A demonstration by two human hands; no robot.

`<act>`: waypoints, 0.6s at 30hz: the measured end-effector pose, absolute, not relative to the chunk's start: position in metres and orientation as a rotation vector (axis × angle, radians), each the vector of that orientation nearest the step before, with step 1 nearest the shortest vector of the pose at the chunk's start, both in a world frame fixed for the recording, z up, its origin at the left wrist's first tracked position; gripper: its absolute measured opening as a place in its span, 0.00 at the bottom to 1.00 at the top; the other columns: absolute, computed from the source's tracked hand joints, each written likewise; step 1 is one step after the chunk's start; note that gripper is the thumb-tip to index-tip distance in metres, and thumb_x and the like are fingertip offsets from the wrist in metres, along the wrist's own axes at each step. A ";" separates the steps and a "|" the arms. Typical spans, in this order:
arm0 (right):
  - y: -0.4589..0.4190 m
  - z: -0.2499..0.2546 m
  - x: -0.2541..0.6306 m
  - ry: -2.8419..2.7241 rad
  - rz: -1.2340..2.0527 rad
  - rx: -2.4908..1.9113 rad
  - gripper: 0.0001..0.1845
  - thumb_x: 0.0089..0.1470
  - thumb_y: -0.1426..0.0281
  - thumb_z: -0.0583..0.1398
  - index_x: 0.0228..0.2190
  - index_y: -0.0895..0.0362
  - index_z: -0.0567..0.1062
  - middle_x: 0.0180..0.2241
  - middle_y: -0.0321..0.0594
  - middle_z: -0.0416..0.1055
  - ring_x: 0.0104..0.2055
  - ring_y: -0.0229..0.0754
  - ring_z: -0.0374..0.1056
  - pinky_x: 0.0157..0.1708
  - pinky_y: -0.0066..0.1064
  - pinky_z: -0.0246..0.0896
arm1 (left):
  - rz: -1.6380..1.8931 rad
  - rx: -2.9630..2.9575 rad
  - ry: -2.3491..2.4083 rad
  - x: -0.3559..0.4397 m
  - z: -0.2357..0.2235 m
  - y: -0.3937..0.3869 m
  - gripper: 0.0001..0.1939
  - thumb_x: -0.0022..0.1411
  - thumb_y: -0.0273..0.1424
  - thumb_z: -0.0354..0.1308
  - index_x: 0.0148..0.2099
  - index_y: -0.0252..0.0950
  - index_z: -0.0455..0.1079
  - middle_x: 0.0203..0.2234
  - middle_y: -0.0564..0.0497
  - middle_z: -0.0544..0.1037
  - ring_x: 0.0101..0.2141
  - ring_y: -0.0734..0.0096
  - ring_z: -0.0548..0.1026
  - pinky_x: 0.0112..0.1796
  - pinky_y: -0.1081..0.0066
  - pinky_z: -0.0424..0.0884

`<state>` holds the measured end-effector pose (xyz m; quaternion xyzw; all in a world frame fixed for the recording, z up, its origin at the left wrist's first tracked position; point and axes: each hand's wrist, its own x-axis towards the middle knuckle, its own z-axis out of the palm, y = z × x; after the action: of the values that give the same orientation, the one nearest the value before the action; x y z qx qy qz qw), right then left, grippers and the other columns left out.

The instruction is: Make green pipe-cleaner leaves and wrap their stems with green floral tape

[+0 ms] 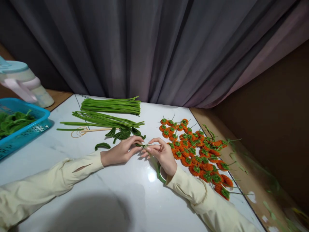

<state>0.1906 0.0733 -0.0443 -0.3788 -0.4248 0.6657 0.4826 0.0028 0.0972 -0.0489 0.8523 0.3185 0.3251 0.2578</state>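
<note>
My left hand (pixel 123 150) is closed, its fingertips pinching a dark green pipe-cleaner leaf (pixel 138 144). Close against it, my right hand (pixel 164 157) pinches the end of a pale green strip of tape at the leaf's base. That strip runs down to a green tape roll (pixel 160 176), partly hidden behind my right wrist. More dark green leaves (pixel 124 133) lie in a small heap just beyond my left hand. A single curved leaf (pixel 102 146) rests apart from them, above my left wrist.
Bundles of green pipe cleaners (pixel 111 105) lie at the back, near a thin wooden stick (pixel 98 130). Many orange persimmon-like pieces with green tops (pixel 190 145) cover the right side. A blue basket (pixel 26 138) of leaves and a pitcher-like cup (pixel 24 80) stand left. A grey curtain (pixel 137 48) hangs behind.
</note>
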 end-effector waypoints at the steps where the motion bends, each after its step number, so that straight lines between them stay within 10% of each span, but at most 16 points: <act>1: 0.074 -0.045 0.190 -1.038 1.624 -0.909 0.18 0.41 0.66 0.69 0.30 0.57 0.66 0.22 0.37 0.76 0.23 0.41 0.74 0.21 0.25 0.63 | 0.898 2.351 0.844 0.003 -0.049 0.096 0.09 0.65 0.28 0.49 0.47 0.33 0.62 0.37 0.46 0.73 0.36 0.70 0.72 0.37 0.71 0.70; 18: 0.072 -0.042 0.193 -1.178 1.453 -1.002 0.13 0.44 0.63 0.66 0.30 0.57 0.72 0.24 0.37 0.76 0.29 0.40 0.72 0.33 0.30 0.66 | 1.108 2.967 0.426 -0.002 -0.045 0.102 0.17 0.64 0.19 0.43 0.53 0.33 0.61 0.37 0.43 0.75 0.41 0.64 0.69 0.39 0.65 0.71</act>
<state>0.1930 0.0717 -0.0422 -0.4123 -0.4844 0.5977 0.4880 -0.0019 0.1015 -0.0448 0.9281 0.1333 0.3466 -0.0271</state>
